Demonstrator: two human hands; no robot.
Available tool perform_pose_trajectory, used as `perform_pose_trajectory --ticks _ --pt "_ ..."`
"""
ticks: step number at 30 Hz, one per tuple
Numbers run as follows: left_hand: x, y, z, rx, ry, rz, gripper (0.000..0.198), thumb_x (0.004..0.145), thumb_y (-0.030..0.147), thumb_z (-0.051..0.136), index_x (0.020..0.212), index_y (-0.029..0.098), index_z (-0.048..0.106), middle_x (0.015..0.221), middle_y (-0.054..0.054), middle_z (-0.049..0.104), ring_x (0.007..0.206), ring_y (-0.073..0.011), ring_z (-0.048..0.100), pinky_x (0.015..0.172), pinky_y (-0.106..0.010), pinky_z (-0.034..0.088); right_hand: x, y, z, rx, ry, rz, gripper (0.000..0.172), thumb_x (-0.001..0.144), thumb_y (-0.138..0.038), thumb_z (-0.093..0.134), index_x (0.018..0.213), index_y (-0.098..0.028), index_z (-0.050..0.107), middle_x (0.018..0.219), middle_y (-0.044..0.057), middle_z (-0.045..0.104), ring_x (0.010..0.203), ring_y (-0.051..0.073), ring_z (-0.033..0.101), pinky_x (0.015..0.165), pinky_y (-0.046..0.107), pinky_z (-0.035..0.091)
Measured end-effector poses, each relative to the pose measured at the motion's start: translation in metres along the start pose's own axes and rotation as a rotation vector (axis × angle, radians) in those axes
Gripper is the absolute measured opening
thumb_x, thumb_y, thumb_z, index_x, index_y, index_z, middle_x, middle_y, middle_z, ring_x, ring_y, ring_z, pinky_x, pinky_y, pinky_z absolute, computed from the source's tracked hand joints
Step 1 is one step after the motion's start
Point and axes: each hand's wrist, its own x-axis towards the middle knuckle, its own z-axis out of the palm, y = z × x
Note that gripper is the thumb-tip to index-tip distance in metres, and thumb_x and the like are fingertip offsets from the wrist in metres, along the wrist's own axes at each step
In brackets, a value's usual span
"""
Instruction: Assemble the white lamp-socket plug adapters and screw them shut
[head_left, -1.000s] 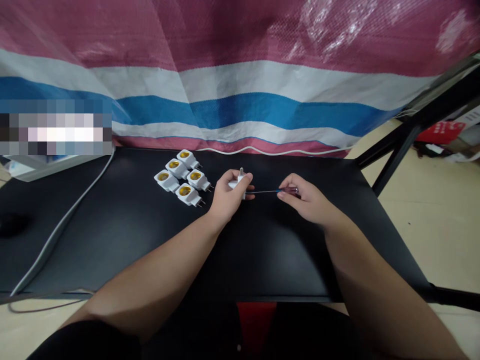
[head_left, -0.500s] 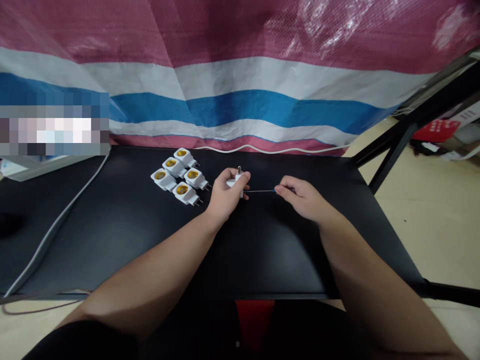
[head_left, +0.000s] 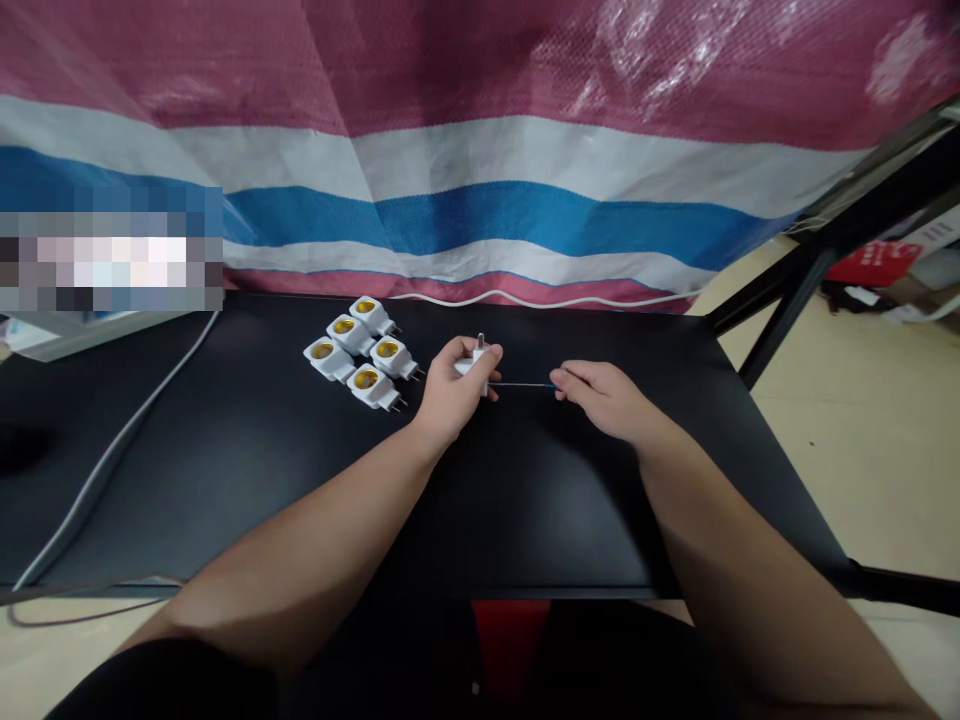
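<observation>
My left hand [head_left: 459,385] is closed around a white plug-in lamp socket [head_left: 480,368], with a metal prong pointing up past the thumb. From the right, my right hand [head_left: 596,392] grips a screwdriver whose thin shaft [head_left: 525,384] runs level to the socket's right side. The fingers cover most of its handle, and the tip's exact contact is too small to make out. Left of my left hand lie several more white lamp sockets [head_left: 367,380] with gold-coloured insides, their plug prongs pointing right.
The black table [head_left: 480,500] carries everything. A white cable [head_left: 112,440] curves down its left side, near a pale box-like object [head_left: 67,338] partly blurred out. Behind hangs a striped plastic sheet [head_left: 480,215], with a thin white cord [head_left: 570,303] along its base. Black frame bars [head_left: 795,300] stand at right.
The fingers of my right hand have shifted slightly on the screwdriver handle. My left hand keeps the socket in nearly the same place.
</observation>
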Motion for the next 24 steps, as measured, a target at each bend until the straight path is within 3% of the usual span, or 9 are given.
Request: perform_pose_trajectory --ticks 3,6,8,12,18,22,24 --pt "-0.0006 0.0005 0.0002 0.005 -0.010 0.003 0.042 0.081 0.049 0.091 0.088 0.020 0.062 0.083 -0.001 0.065 0.072 -0.0143 0.069 0.048 -0.021 0.057 0.0006 -0.0014 0.0000 -0.013 -0.007 0.006 0.058 0.109 -0.066 0.048 0.076 -0.022 0.065 0.069 0.001 0.058 0.067 0.018 0.053 0.069 0.035 0.039" --pt "-0.0009 0.0002 0.0001 0.018 -0.016 0.007 0.041 0.081 0.048 0.091 0.088 0.019 0.062 0.085 -0.002 0.065 0.072 -0.0142 0.068 0.048 -0.022 0.058 -0.0009 -0.0017 -0.0018 0.084 -0.042 -0.073 0.035 0.103 -0.058 0.064 0.094 -0.023 0.065 0.080 0.000 0.060 0.074 0.018 0.055 0.072 0.033 0.042" --pt "-0.0006 -0.0004 -0.0003 0.023 -0.022 0.013 0.040 0.082 0.047 0.091 0.088 0.019 0.063 0.085 -0.002 0.064 0.072 -0.0143 0.068 0.049 -0.022 0.059 -0.0019 -0.0006 -0.0033 0.140 -0.061 -0.097 0.031 0.096 -0.053 0.075 0.101 -0.025 0.061 0.083 -0.002 0.058 0.075 0.018 0.054 0.072 0.032 0.043" --pt "0.0006 -0.0011 -0.0011 0.002 -0.006 0.000 0.040 0.082 0.048 0.090 0.089 0.020 0.062 0.086 -0.002 0.065 0.073 -0.0147 0.068 0.048 -0.022 0.058 -0.0010 0.0009 -0.0038 0.105 -0.053 -0.044 0.035 0.098 -0.055 0.072 0.089 -0.023 0.062 0.077 -0.002 0.057 0.070 0.017 0.051 0.068 0.032 0.040" --pt "-0.0002 0.0017 0.0003 -0.012 0.004 -0.014 0.042 0.080 0.048 0.092 0.088 0.019 0.062 0.086 -0.002 0.064 0.073 -0.0145 0.069 0.048 -0.022 0.058 0.0005 -0.0024 -0.0013 -0.006 -0.061 0.009 0.055 0.109 -0.063 0.050 0.078 -0.021 0.066 0.069 0.000 0.055 0.068 0.018 0.051 0.070 0.035 0.038" --pt "-0.0011 0.0021 0.0007 0.006 -0.012 -0.005 0.043 0.080 0.048 0.092 0.089 0.019 0.063 0.086 -0.002 0.065 0.073 -0.0144 0.068 0.048 -0.022 0.058 -0.0024 -0.0007 -0.0012 0.124 -0.066 -0.074 0.028 0.101 -0.051 0.070 0.098 -0.024 0.061 0.080 -0.002 0.057 0.073 0.017 0.053 0.071 0.032 0.041" --pt "-0.0006 0.0012 0.0003 0.005 -0.010 -0.007 0.043 0.081 0.049 0.092 0.089 0.019 0.063 0.087 -0.002 0.065 0.073 -0.0145 0.069 0.048 -0.022 0.058 -0.0032 0.0013 -0.0014 0.154 -0.043 -0.092 0.029 0.097 -0.048 0.076 0.099 -0.025 0.058 0.080 -0.003 0.057 0.073 0.017 0.053 0.071 0.032 0.042"
